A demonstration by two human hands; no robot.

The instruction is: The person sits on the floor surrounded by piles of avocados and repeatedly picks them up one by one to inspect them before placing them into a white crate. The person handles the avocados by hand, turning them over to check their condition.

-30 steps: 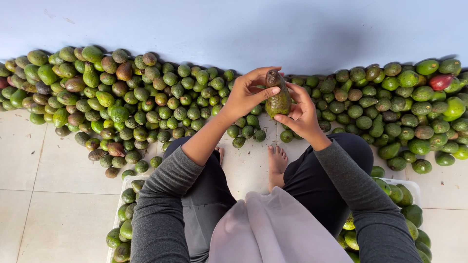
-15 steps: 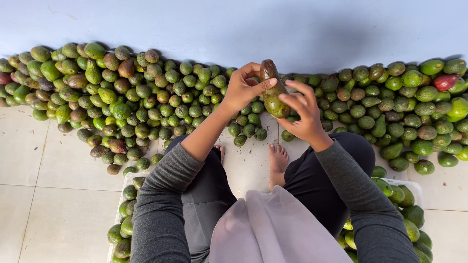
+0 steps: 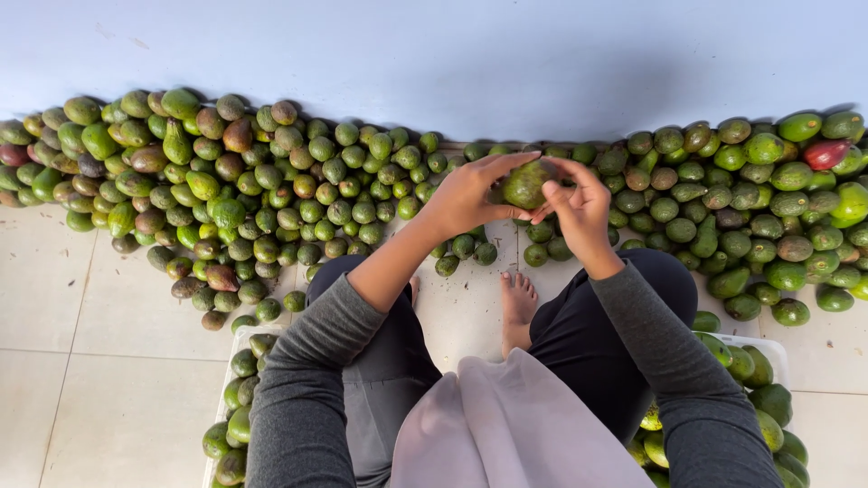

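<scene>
Both hands are raised in front of me, holding one green avocado (image 3: 527,184) between them. My left hand (image 3: 470,194) cups it from the left with the fingers arched over its top. My right hand (image 3: 579,210) touches its right side with thumb and fingertips. A long heap of green and brownish avocados (image 3: 271,190) lies on the tiled floor against the wall, on both sides of my hands. I sit on the floor with a bare foot (image 3: 518,303) showing between my knees.
A white crate (image 3: 242,380) with several avocados stands by my left knee, another white crate (image 3: 768,398) with avocados by my right knee. One reddish fruit (image 3: 827,154) lies at the far right of the heap. A pale blue wall (image 3: 434,54) backs the heap.
The avocado has been turned between my hands and lowered slightly; my left fingers now arch over its top and my right hand has shifted to its side.
</scene>
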